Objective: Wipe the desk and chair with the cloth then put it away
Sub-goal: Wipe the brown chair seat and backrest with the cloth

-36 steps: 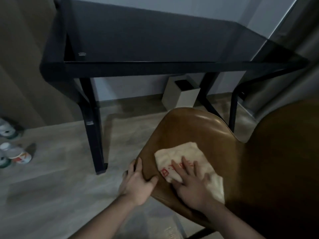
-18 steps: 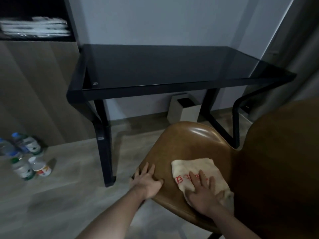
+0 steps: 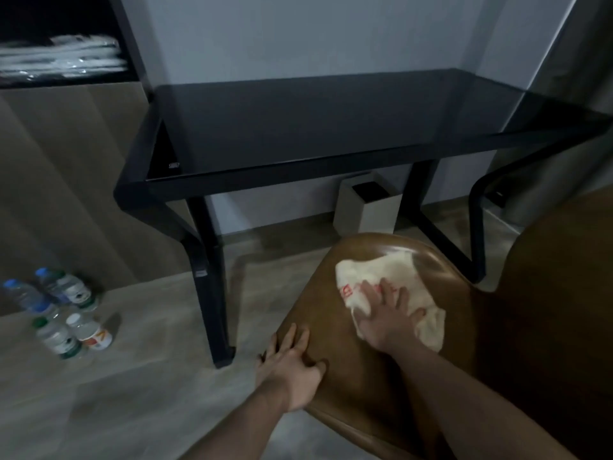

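Beside a black desk [image 3: 315, 127], the right hand [image 3: 384, 322] presses a cloth [image 3: 381, 273] flat-fingered onto the chair [image 3: 331, 327]; the left hand [image 3: 292, 370], fingers extended, rests on its edge.

I note my right hand [image 3: 384, 322] lies flat, fingers spread, palm down, forearm extended forward. My left hand [image 3: 292, 366] lies open, fingers straight, thumb out to the right, wrist level.
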The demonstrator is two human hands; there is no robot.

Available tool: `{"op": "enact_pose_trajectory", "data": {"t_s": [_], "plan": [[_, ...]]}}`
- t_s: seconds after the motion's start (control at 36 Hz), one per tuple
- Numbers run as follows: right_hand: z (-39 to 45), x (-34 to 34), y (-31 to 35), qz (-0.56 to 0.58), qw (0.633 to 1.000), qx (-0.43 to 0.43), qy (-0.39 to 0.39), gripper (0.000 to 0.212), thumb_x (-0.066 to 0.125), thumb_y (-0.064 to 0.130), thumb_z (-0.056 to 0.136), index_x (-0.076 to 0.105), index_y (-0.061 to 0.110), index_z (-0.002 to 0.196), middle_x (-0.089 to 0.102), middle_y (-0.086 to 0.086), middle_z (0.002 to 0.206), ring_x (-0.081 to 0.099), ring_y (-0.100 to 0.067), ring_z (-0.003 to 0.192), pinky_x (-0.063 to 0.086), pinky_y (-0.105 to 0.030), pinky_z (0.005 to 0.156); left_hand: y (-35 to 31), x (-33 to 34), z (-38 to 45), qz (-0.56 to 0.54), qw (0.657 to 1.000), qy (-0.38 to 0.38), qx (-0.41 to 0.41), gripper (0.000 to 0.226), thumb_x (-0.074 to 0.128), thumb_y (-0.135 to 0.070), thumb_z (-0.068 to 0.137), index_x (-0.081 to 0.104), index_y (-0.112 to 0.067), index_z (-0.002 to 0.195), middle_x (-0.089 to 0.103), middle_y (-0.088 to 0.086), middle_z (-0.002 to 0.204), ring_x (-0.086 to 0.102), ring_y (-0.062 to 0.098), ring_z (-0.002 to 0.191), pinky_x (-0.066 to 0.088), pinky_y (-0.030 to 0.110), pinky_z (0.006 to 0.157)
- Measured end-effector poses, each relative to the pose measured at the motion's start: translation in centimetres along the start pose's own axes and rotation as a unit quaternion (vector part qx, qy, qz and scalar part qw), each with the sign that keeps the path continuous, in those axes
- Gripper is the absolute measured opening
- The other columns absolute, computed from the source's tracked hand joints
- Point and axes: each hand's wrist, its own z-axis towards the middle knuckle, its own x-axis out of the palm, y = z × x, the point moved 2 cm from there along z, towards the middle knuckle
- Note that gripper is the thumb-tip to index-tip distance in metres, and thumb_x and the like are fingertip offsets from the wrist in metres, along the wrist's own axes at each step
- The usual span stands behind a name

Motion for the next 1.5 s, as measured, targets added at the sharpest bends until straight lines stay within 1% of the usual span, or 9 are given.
{"op": "enact_pose_trajectory", "data": {"t_s": [0.33, 0.42, 0.5, 0.64, 0.92, 1.0, 1.14, 1.28, 1.5], "plan": [[-12.5, 4.2, -2.2, 0.065, 0.995, -0.014, 0.076, 0.063, 0.029, 0.069, 0.088, 0.006, 0.065, 0.147, -0.008, 0.015, 0.167, -0.014, -0.023, 0.154, -0.003, -0.062, 0.12, -0.2, -0.6, -1.9, -0.028, 1.0, -0.002, 0.002, 0.081, 0.039, -0.064, 0.092, 0.005, -0.042, 0.162, -0.008, -0.014, 0.17, -0.007, 0.025, 0.158, 0.004, 0.052, 0.126], [-10.0, 5.7, -3.4, 0.035, 0.997, -0.001, 0.076, 0.09, 0.012, 0.082, 0.068, -0.007, 0.056, 0.152, -0.009, 0.011, 0.168, -0.018, -0.021, 0.153, -0.002, -0.063, 0.12, -0.2, -0.7, -2.0, -0.028, 1.0, -0.006, 0.003, 0.08, 0.039, -0.064, 0.093, 0.006, -0.042, 0.162, -0.008, -0.014, 0.17, -0.006, 0.025, 0.158, 0.004, 0.051, 0.125], [-6.9, 6.2, -3.8, 0.0, 0.998, 0.044, 0.052, 0.099, 0.007, 0.087, 0.067, -0.021, 0.045, 0.153, -0.017, 0.007, 0.167, -0.025, -0.028, 0.151, -0.004, -0.07, 0.116, -0.1, -0.6, -1.6, -0.03, 1.0, -0.008, 0.004, 0.08, 0.04, -0.065, 0.093, 0.006, -0.042, 0.162, -0.007, -0.014, 0.17, -0.005, 0.025, 0.158, 0.004, 0.051, 0.125], [-3.7, 2.2, -3.9, 0.04, 0.991, 0.127, 0.012, 0.088, 0.02, 0.082, 0.088, -0.02, 0.042, 0.154, -0.028, 0.0, 0.164, -0.029, -0.042, 0.147, -0.007, -0.073, 0.114, 0.2, -0.3, -0.8, -0.027, 1.0, -0.009, 0.01, 0.081, 0.037, -0.067, 0.092, 0.005, -0.042, 0.162, -0.008, -0.015, 0.17, -0.006, 0.025, 0.158, 0.002, 0.052, 0.126], [5.2, -2.6, -2.5, 0.055, 0.98, 0.19, -0.019, 0.085, 0.025, 0.074, 0.093, -0.022, 0.039, 0.154, -0.036, -0.004, 0.16, -0.027, -0.05, 0.145, -0.002, -0.081, 0.108, 0.1, -0.1, 0.5, -0.006, 1.0, -0.006, 0.0, 0.083, 0.035, -0.071, 0.089, 0.003, -0.046, 0.161, -0.009, -0.019, 0.169, -0.008, 0.022, 0.158, 0.005, 0.051, 0.126], [6.1, -2.5, 0.6, 0.031, 0.986, 0.16, -0.03, 0.082, 0.025, 0.072, 0.095, -0.02, 0.039, 0.155, -0.034, -0.006, 0.161, -0.027, -0.051, 0.145, 0.001, -0.084, 0.104, 0.0, -0.1, 0.6, -0.006, 1.0, -0.016, -0.004, 0.083, 0.037, -0.072, 0.089, 0.005, -0.046, 0.161, -0.008, -0.02, 0.169, -0.006, 0.022, 0.158, 0.005, 0.05, 0.126], [6.4, -1.0, 6.4, -0.059, 0.998, -0.009, 0.037, 0.072, 0.031, 0.068, 0.097, -0.005, 0.049, 0.156, -0.023, 0.004, 0.166, -0.026, -0.044, 0.147, -0.007, -0.084, 0.102, 0.0, -0.1, 0.5, -0.007, 1.0, -0.019, -0.001, 0.082, 0.038, -0.073, 0.09, 0.006, -0.046, 0.161, -0.009, -0.021, 0.169, -0.005, 0.022, 0.158, 0.006, 0.05, 0.125], [4.2, -1.1, 4.6, -0.082, 0.993, -0.081, 0.042, 0.067, 0.031, 0.067, 0.098, 0.001, 0.051, 0.155, -0.015, 0.011, 0.167, -0.02, -0.033, 0.152, -0.004, -0.075, 0.112, 0.0, 0.0, 0.1, -0.011, 1.0, -0.02, 0.0, 0.082, 0.039, -0.07, 0.091, 0.004, -0.045, 0.161, -0.01, -0.02, 0.169, -0.006, 0.022, 0.158, 0.008, 0.049, 0.126], [-1.6, -3.3, -7.0, -0.005, 0.992, 0.123, 0.021, 0.073, 0.025, 0.065, 0.099, -0.012, 0.042, 0.157, -0.019, 0.0, 0.167, -0.016, -0.042, 0.151, -0.002, -0.068, 0.118, -0.2, -0.3, -0.7, -0.026, 1.0, -0.006, 0.006, 0.082, 0.036, -0.07, 0.091, 0.003, -0.044, 0.161, -0.009, -0.017, 0.17, -0.005, 0.024, 0.158, 0.006, 0.05, 0.126]]}}
